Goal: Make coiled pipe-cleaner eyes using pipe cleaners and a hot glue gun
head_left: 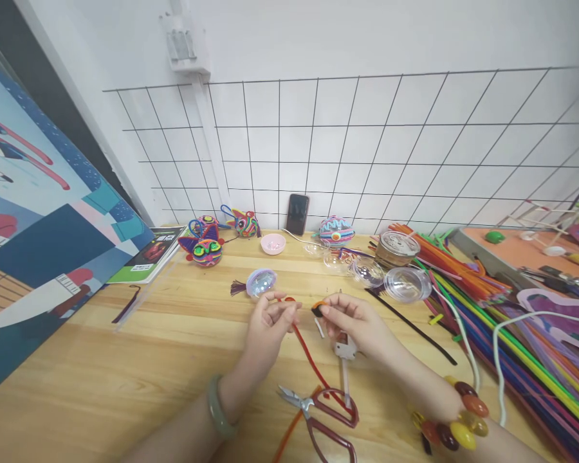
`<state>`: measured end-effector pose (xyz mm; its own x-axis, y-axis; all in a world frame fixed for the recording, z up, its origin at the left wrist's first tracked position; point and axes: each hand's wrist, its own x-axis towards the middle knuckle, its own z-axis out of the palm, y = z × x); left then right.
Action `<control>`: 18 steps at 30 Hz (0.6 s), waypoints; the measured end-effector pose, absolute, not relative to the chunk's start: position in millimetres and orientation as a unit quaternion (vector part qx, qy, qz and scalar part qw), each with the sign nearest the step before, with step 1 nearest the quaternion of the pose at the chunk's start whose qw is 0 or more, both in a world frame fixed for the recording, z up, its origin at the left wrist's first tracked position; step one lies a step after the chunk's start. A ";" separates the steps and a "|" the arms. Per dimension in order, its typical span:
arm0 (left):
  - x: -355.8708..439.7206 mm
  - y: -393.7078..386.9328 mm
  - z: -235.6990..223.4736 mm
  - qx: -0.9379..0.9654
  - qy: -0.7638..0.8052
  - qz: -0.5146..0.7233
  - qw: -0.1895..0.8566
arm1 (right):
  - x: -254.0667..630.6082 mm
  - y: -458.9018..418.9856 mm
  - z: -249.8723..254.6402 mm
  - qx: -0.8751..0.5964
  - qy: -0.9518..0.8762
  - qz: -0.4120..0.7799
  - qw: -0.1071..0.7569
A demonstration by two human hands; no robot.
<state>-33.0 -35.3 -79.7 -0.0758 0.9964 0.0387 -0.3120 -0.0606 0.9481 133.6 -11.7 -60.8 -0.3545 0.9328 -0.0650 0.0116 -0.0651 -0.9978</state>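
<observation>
My left hand (270,329) pinches a red pipe cleaner (309,355), its upper end curled at my fingertips and its tail trailing down to the scissors. Between the thumb and fingers of my right hand (359,316) is a small orange-and-black coil (317,309). Below the right hand lies what looks like a glue gun (346,352), partly hidden. Red-handled scissors (305,405) lie with their blades apart, over an orange pipe cleaner (287,438). Just beyond my left hand sits a clear, lilac-rimmed ball (261,283) with a dark tassel.
Bundled coloured pipe cleaners (506,347) and a white cable (499,360) spread at the right. Clear plastic shells (408,285) and a round tub (398,249) stand behind. Decorated balls (207,251), a pink dish (273,244) and a phone (298,214) line the back.
</observation>
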 end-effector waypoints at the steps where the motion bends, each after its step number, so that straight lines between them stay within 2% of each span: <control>1: -34.8 -33.5 -80.0 0.413 0.428 0.609 0.525 | 135.5 -10.4 -59.3 -0.422 -0.551 0.604 0.391; 10: -50.1 -24.1 -79.0 0.423 0.463 0.633 0.454 | 141.8 -10.2 -51.7 -0.406 -0.507 0.637 0.415; 14: -51.3 -25.7 -80.1 0.420 0.478 0.630 0.445 | 136.7 -10.4 -59.2 -0.419 -0.526 0.627 0.393; 18: -47.8 -28.0 -81.5 0.480 0.487 0.564 0.464 | 129.1 -13.2 -67.3 -0.405 -0.580 0.610 0.356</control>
